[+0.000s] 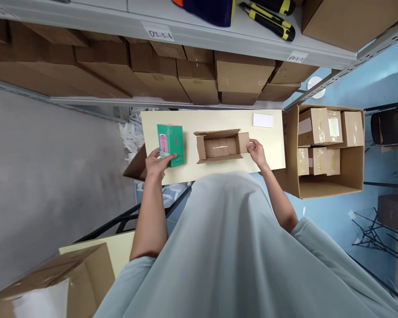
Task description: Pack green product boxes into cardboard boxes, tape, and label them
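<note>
A green box (177,138) with a pink picture on one face is at the left of the pale table (192,173). My left hand (157,164) grips its near left side, the thumb lying across its front. In the middle of the table an open cardboard box (220,147) shows its bare inside, its flaps spread outward. My right hand (257,152) pinches the right end flap of that cardboard box between thumb and fingers. A small white label or card (263,120) lies flat near the table's far right corner.
On the right stands a large carton (331,191) holding several taped boxes. Beyond the table runs a shelf (112,22) with cartons below and box cutters (268,22) on top. Another carton (96,269) sits at the lower left. White scraps (132,134) lie left of the table.
</note>
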Motion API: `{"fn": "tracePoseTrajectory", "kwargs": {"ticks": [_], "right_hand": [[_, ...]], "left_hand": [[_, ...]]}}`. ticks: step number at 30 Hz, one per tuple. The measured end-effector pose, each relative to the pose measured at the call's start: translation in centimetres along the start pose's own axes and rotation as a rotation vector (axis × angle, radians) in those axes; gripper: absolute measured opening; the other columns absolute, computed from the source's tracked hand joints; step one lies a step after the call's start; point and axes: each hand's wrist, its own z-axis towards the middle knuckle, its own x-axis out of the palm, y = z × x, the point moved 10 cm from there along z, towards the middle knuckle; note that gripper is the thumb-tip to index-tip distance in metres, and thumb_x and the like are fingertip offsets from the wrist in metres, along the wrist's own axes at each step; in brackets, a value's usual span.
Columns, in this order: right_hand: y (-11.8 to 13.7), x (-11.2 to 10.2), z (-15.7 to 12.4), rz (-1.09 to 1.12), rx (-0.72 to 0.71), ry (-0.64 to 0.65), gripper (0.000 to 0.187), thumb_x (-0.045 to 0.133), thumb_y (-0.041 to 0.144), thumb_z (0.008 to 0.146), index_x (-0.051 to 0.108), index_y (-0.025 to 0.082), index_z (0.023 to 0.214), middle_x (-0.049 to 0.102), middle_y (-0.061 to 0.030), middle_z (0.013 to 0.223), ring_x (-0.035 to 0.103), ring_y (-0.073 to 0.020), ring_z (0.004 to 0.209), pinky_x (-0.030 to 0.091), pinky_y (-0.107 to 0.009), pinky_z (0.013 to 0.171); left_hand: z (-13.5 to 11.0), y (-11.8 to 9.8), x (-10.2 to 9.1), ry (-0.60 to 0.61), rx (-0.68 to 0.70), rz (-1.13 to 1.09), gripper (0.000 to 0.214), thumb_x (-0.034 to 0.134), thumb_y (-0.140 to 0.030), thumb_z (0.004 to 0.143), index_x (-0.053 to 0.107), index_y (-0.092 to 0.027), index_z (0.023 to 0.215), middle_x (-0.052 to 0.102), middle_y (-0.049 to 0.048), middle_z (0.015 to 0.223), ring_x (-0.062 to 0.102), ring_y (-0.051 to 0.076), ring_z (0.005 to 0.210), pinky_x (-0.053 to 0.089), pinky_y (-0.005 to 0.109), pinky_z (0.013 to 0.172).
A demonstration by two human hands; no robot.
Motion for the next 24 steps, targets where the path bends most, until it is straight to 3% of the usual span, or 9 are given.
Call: {"fn": "tracePoseTrajectory", "kwargs": {"ticks": [3,5,7,9,11,13,15,21,24], "right_hand": [[-0.2,0.0,0.0,-0.02,0.007,0.01,0.043,0.073,0.05,0.09,0.07,0.021,0.122,0.08,-0.0062,0.098,0.075,-0.025,0.086,0.064,-0.043,0.091],[-0.3,0.0,0.1,-0.025,0.009,0.015,0.044,0.072,0.05,0.09,0.07,0.021,0.123,0.08,-0.0067,0.099,0.075,-0.0255,0.087,0.064,-0.043,0.091],[-0.4,0.1,0.2,-0.029,0.016,0.022,0.046,0.072,0.051,0.09,0.07,0.021,0.124,0.08,-0.0064,0.098,0.075,-0.0254,0.088,0.064,-0.042,0.09],[-0.3,0.0,0.3,-0.03,0.022,0.023,0.047,0.073,0.053,0.091,0.07,0.021,0.125,0.078,-0.0052,0.095,0.074,-0.0248,0.088,0.064,-0.041,0.09],[-0.2,0.1,0.4,-0.023,0.013,0.026,0.047,0.073,0.054,0.091,0.071,0.02,0.125,0.076,-0.0038,0.09,0.073,-0.0242,0.088,0.065,-0.04,0.089],[0.0,0.3,0.5,-0.005,0.004,0.045,0.048,0.072,0.055,0.091,0.072,0.019,0.124,0.075,-0.0033,0.087,0.073,-0.0242,0.087,0.065,-0.04,0.087],[-0.1,0.5,0.5,0.003,0.007,0.062,0.05,0.072,0.056,0.091,0.071,0.019,0.125,0.075,-0.004,0.087,0.073,-0.0248,0.087,0.065,-0.04,0.086],[-0.3,0.0,0.1,-0.016,0.016,0.008,0.046,0.074,0.056,0.093,0.071,0.023,0.124,0.08,-0.0043,0.093,0.075,-0.0245,0.087,0.066,-0.041,0.09],[0.0,0.0,0.0,-0.05,0.012,0.017,0.042,0.074,0.05,0.094,0.071,0.022,0.126,0.083,-0.005,0.097,0.077,-0.0252,0.089,0.067,-0.042,0.093]], "left_hand": [[-2.7,-3.5,-0.7,0.044,0.049,-0.288,0.084,0.107,-0.053,0.053,0.069,-0.026,0.123,0.077,0.0105,0.13,0.08,0.03,0.11,0.073,0.047,0.085],[-4.9,-8.0,1.2,0.202,0.222,-0.397,0.087,0.108,-0.057,0.056,0.069,-0.03,0.129,0.075,0.009,0.144,0.077,0.031,0.124,0.072,0.045,0.096],[-7.1,-11.9,4.2,0.318,0.361,-0.392,0.09,0.11,-0.055,0.057,0.068,-0.03,0.133,0.074,0.0093,0.148,0.072,0.033,0.137,0.068,0.045,0.108],[-8.8,-14.1,8.6,0.42,0.428,-0.266,0.093,0.109,-0.05,0.059,0.067,-0.027,0.138,0.072,0.0113,0.149,0.068,0.036,0.144,0.067,0.047,0.109],[-9.7,-14.7,12.5,0.481,0.459,-0.093,0.086,0.105,-0.04,0.061,0.068,-0.024,0.137,0.073,0.0118,0.144,0.068,0.038,0.142,0.064,0.05,0.113],[-10.1,-14.5,14.9,0.504,0.506,0.076,0.078,0.098,-0.028,0.063,0.071,-0.022,0.135,0.075,0.0104,0.14,0.069,0.038,0.137,0.059,0.052,0.119],[-10.1,-14.1,15.2,0.493,0.577,0.199,0.075,0.092,-0.019,0.063,0.072,-0.022,0.136,0.075,0.009,0.14,0.07,0.038,0.134,0.055,0.053,0.123],[-7.7,-12.5,10.9,0.357,0.631,0.322,0.07,0.088,-0.014,0.06,0.075,-0.026,0.128,0.074,0.0086,0.137,0.065,0.043,0.135,0.049,0.055,0.127],[-7.3,-12.0,11.2,0.373,0.641,0.38,0.068,0.088,-0.014,0.06,0.075,-0.027,0.125,0.074,0.0087,0.135,0.063,0.044,0.134,0.047,0.056,0.129]]}}
